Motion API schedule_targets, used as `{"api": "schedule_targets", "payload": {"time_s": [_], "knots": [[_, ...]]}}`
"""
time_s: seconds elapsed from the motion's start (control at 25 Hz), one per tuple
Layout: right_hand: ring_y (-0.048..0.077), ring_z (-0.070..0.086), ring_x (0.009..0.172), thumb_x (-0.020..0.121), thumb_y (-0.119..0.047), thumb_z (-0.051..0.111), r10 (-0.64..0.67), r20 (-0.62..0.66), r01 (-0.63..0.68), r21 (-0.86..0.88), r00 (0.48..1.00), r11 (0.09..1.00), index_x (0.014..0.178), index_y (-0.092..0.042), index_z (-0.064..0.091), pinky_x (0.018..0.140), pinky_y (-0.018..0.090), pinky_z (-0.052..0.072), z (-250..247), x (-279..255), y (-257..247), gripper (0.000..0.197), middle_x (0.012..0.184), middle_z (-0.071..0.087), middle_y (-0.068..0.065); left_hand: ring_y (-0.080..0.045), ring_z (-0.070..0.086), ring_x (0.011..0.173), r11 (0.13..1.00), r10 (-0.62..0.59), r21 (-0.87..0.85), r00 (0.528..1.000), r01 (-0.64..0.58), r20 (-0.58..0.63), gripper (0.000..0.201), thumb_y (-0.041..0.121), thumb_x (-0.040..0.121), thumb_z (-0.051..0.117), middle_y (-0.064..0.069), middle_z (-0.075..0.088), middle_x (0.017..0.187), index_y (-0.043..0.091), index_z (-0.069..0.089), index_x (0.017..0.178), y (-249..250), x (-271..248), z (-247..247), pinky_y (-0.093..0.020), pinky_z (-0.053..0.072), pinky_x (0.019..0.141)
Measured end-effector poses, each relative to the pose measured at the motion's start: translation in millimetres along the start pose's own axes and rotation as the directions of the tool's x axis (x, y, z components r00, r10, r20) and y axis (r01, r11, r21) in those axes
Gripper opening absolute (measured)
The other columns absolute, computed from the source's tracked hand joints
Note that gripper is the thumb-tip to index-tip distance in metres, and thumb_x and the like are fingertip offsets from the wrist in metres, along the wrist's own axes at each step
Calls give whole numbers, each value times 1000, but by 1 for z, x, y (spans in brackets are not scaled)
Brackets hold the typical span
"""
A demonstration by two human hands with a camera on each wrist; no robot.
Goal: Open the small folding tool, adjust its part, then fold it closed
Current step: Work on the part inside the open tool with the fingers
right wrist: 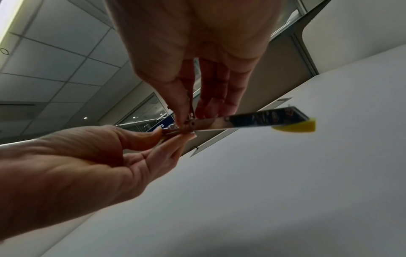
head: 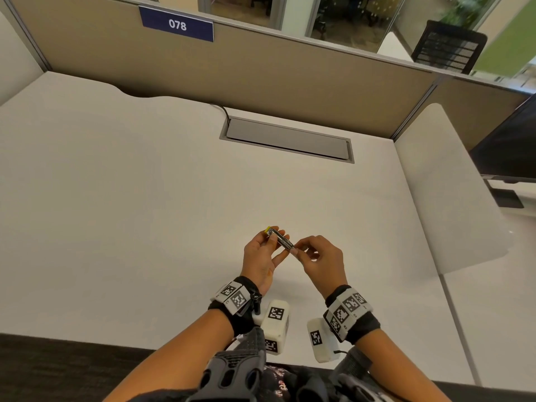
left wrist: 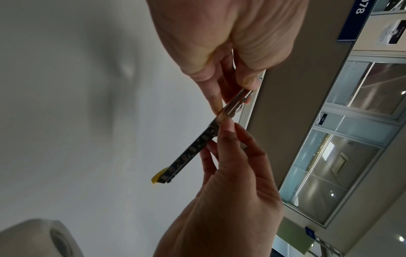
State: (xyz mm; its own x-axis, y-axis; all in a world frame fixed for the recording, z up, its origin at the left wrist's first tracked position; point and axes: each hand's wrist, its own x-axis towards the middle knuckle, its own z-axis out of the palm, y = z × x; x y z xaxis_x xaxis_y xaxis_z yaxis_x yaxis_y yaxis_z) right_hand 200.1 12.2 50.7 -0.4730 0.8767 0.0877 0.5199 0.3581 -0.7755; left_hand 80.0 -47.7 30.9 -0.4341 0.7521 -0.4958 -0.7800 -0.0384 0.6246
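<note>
The small folding tool [head: 280, 239] is a slim metal bar with a dark patterned handle [left wrist: 191, 153] and a yellow tab [right wrist: 301, 127] at its far end. It is held in the air above the white desk [head: 145, 198]. My left hand [head: 274, 242] grips it between thumb and fingers, and the yellow tab [head: 267, 229] sticks out past them. In the wrist views the left hand [right wrist: 173, 133] pinches the bare metal end. My right hand [head: 295, 248] pinches that same end, where a thin metal lever [right wrist: 190, 104] stands up from the pivot.
A grey cable hatch [head: 287, 140] is set into the desk ahead. A tan partition with a blue 078 sign [head: 177, 24] closes the back. A white divider [head: 443, 184] and a dark monitor [head: 510, 140] stand at the right.
</note>
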Motion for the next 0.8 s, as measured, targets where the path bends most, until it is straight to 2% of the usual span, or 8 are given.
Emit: {"api": "schedule_targets", "payload": {"time_s": [0.2, 0.36, 0.48, 0.6, 0.64, 0.72, 0.8], "knots": [[19, 64, 74, 80, -5, 66, 9, -15, -8, 15, 1000, 1000, 79, -13, 70, 69, 31, 56, -5, 0, 2, 8, 79, 70, 5, -25, 64, 110, 1000, -12, -8, 1000, 12, -14, 24, 6, 97, 46, -13, 67, 111, 3, 60, 116, 0, 2, 0, -36, 60, 80], [17, 65, 75, 81, -6, 63, 11, -8, -10, 19, 1000, 1000, 80, -11, 70, 69, 26, 55, -8, -1, -1, 8, 79, 70, 4, -22, 66, 100, 996, -62, -74, 998, 59, -34, 24, 6, 98, 44, -10, 68, 105, 1, 60, 115, -3, 5, 1, -39, 58, 80], [13, 65, 74, 83, -11, 64, 6, 114, -2, -35, 993, 999, 81, -13, 72, 66, 20, 53, -16, 6, -4, 8, 78, 71, 0, -26, 65, 94, 975, -182, -137, 982, 174, -49, 19, 6, 98, 44, -13, 65, 97, -3, 60, 102, -6, 11, -5, -43, 56, 80], [16, 66, 71, 84, -18, 65, 46, 314, 7, -166, 948, 986, 83, -14, 73, 63, 13, 47, -25, 22, -9, 10, 75, 73, 2, -29, 63, 85, 942, -313, -155, 946, 298, -81, 21, 2, 99, 41, -18, 62, 89, -5, 58, 89, -12, 12, -9, -45, 51, 80], [19, 66, 69, 84, -19, 65, 59, 362, 11, -189, 930, 982, 83, -14, 73, 63, 15, 48, -27, 27, -11, 10, 73, 73, 4, -30, 63, 83, 933, -342, -155, 935, 325, -93, 20, 1, 98, 41, -19, 63, 88, -5, 57, 88, -14, 12, -9, -45, 50, 82], [24, 67, 67, 84, -19, 65, 85, 424, 1, -198, 902, 980, 82, -12, 74, 68, 27, 53, -30, 33, -14, 11, 72, 72, 10, -31, 64, 81, 917, -382, -166, 918, 363, -105, 19, 0, 98, 42, -21, 63, 86, -6, 57, 89, -16, 14, -11, -45, 50, 85], [26, 68, 66, 85, -18, 65, 119, 480, -35, -180, 869, 983, 82, -10, 73, 70, 34, 57, -31, 35, -14, 12, 70, 71, 13, -33, 66, 83, 901, -425, -141, 900, 411, -94, 16, 0, 97, 43, -24, 65, 90, -7, 57, 94, -16, 16, -15, -45, 51, 87]]}}
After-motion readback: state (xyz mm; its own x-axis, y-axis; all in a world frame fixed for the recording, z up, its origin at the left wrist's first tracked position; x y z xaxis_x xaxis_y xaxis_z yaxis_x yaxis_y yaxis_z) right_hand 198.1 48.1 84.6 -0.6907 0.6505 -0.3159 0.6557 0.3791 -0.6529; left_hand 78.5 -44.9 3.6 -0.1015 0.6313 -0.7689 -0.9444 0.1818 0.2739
